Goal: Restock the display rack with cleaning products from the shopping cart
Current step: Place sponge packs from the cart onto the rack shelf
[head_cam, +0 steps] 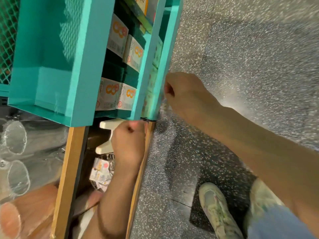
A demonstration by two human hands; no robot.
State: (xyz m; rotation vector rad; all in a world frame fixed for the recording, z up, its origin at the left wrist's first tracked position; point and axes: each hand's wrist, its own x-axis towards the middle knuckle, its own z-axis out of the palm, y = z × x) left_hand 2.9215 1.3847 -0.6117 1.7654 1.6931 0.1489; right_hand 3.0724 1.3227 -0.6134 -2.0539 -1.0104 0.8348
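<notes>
White-and-orange sponge packs (117,36) with dark green pads fill teal rack (82,66).

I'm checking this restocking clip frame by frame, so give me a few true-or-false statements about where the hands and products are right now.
1. The right hand is at the outer edge of the teal rack. True.
2. The left hand rests flat and open on the floor. False: it is curled into a fist inside the wood-framed compartment below the rack.
3. White sponge packs with orange print sit on the rack. True.
4. Both feet are bare. False: a pale sneaker shows on the speckled floor.
5. The white object by the left hand is black. False: it is white.
</notes>
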